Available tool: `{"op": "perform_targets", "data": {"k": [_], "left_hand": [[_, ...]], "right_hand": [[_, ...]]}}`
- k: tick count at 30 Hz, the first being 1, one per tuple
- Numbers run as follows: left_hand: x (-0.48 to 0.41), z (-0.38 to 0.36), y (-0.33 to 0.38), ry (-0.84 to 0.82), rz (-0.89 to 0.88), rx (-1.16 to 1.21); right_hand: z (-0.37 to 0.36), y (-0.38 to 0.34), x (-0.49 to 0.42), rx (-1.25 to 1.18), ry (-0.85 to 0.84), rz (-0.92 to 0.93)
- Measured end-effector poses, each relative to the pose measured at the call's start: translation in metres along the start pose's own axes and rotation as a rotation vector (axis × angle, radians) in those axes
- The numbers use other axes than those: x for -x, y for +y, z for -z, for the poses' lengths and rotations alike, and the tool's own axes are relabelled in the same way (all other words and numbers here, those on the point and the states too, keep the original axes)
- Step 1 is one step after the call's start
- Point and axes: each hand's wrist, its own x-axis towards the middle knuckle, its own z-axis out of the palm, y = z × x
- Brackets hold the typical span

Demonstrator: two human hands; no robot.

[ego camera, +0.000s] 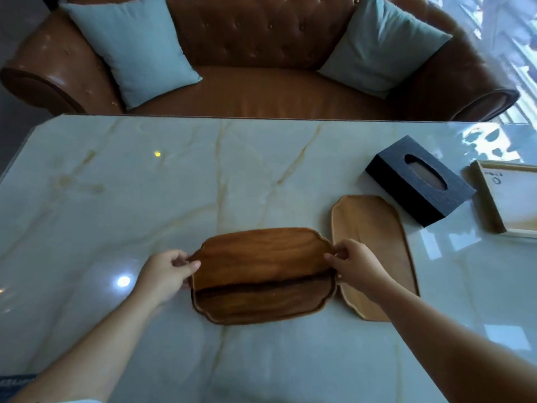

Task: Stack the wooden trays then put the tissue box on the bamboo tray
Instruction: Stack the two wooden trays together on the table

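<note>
A dark wooden tray (261, 274) with scalloped edges lies in the middle of the marble table. My left hand (165, 274) grips its left rim and my right hand (356, 267) pinches its right rim. Directly to its right lies a lighter wooden tray (374, 234), partly covered by my right forearm. A black tissue box (418, 189) with an oval slot sits beyond that tray. At the right edge of the view is the pale bamboo tray (491, 205), square-walled and cut off by the frame.
The marble table (203, 175) stretches wide to the left and front. Behind it stands a brown leather sofa (261, 82) with two light blue cushions (130, 45). Bright window glare falls on the table's far right corner.
</note>
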Motion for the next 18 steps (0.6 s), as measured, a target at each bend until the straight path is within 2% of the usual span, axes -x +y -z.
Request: {"op": "perform_targets", "data": {"k": [3,8,18], "left_hand": [[-0.016,-0.032,0.041,-0.026,-0.053,-0.001],[-0.038,-0.087,0.113,0.013,-0.192,-0.13],[-0.054,-0.219,0.219,-0.055,-0.456,-0.439]], "right_hand": [[0.029,0.023,0.006,-0.143,0.021,-0.078],[0.064,0.057,0.022,-0.361,0.019,-0.188],[0.068,0.115,0.046,-0.674,0.006,-0.338]]}}
